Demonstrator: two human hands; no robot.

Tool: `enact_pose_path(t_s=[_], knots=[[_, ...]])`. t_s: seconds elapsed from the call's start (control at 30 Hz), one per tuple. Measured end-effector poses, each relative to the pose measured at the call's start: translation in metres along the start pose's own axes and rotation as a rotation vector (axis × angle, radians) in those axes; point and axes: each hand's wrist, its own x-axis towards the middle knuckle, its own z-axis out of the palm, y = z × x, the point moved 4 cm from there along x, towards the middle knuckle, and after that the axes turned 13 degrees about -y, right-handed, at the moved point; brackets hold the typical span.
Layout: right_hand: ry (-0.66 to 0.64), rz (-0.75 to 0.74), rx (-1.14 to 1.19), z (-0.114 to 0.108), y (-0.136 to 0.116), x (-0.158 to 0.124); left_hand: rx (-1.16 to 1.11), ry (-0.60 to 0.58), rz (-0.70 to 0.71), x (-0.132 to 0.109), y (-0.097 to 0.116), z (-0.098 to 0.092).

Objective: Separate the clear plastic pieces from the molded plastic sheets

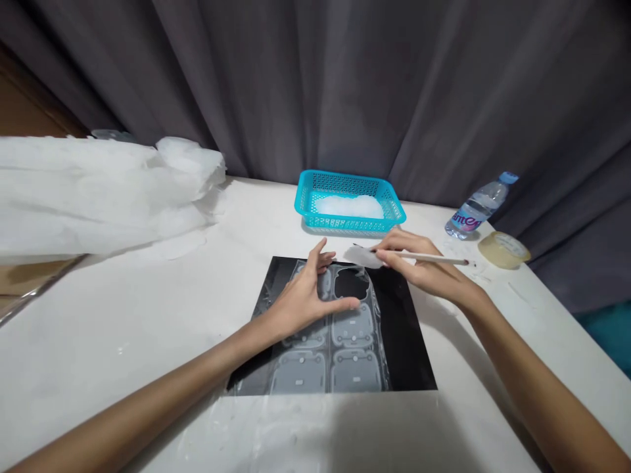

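A clear film sheet [340, 355] of rounded cut-out shapes lies on a black mat [404, 341] in front of me. My left hand [305, 299] rests open on the sheet, fingers spread and pressing it flat. One shape at the sheet's far end is lifted out, leaving a dark gap [351, 282]. My right hand [419, 266] is closed on a thin white stick tool [438, 259] and pinches a small translucent piece [363, 256] just above the mat's far edge.
A turquoise plastic basket [308, 197] with clear pieces inside stands behind the mat. A water bottle [476, 211] and a roll of tape [503, 249] lie at the right. A pile of white sheets [98, 190] fills the left. Dark curtains hang behind the white table [123, 315].
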Motion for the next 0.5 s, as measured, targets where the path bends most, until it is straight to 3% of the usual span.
enact_pose_path(t_s=[0.07, 0.13, 0.2, 0.33, 0.5], knots=[[-0.141, -0.039, 0.072, 0.008, -0.019, 0.000, -0.089, 0.048, 0.073, 0.006, 0.008, -0.004], [-0.197, -0.056, 0.161, 0.010, -0.029, 0.001, -0.158, 0.042, 0.095, 0.012, 0.013, -0.006], [-0.130, -0.028, 0.220, 0.007, -0.026, 0.003, -0.237, 0.038, 0.055, 0.015, 0.014, -0.006], [0.138, 0.053, 0.163, 0.008, 0.000, 0.001, -0.354, 0.072, 0.001, 0.016, 0.007, -0.008], [-0.034, -0.091, -0.008, 0.052, 0.013, 0.002, -0.434, 0.127, -0.027, 0.016, 0.002, -0.013]])
